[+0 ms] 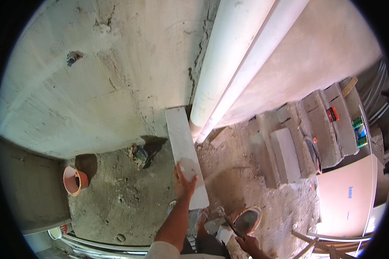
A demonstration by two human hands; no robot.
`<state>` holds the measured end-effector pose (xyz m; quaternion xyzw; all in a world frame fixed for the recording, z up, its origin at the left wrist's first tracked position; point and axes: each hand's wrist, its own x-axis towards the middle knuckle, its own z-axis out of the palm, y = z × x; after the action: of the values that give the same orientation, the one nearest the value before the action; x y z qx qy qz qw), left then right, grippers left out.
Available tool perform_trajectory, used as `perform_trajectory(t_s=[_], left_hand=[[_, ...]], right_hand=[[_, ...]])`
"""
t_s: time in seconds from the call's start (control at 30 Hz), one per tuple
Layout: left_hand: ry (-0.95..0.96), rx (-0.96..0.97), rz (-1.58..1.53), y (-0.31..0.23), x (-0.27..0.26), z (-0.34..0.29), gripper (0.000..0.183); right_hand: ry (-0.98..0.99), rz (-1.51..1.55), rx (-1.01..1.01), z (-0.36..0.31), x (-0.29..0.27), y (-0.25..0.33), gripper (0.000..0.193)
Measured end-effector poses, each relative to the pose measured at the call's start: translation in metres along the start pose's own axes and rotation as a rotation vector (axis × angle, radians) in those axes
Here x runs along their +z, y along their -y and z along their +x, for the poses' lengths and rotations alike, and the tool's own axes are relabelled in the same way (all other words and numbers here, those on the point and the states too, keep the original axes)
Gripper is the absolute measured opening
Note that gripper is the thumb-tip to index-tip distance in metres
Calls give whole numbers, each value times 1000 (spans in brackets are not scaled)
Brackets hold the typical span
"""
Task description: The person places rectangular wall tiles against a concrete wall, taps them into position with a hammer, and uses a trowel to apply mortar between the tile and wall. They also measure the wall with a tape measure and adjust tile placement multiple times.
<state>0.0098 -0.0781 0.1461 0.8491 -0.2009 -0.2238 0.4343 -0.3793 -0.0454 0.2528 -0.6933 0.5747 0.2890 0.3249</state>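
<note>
From the head view, we are counting one long pale block (186,151) lying on the dirt floor (116,207), its far end reaching the foot of the wall (95,86). Our left hand (183,181) is resting on the near part of this block, its grip spread flat with the fingers fanned over the top face. Our right hand (248,244) is sitting low at the frame's edge, its grip pressed together around the handle of one hammer (227,220), whose head is pointing up toward the block's near end.

We are counting two white pipes (233,64) running side by side down the wall, just right of the block. One orange pipe mouth (74,180) is sticking out of the floor to the left. Several grey blocks (307,134) are lying in a row along the right wall, and one pink board (345,198) is lying beside them. The floor is looking rough, dusty and strewn with rubble; the walls are bare, plastered concrete.
</note>
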Motion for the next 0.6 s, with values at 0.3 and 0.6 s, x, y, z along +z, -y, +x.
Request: perform_trajectory(t_s=[0.3,0.6], left_hand=[[351,-304,-30,39,-29,7,80],[142,-151,118,55,-8,5,72]], right_hand=[[122,-449,-181,-14,9,55,25],[84,-721,-346,53,-49,168,22]])
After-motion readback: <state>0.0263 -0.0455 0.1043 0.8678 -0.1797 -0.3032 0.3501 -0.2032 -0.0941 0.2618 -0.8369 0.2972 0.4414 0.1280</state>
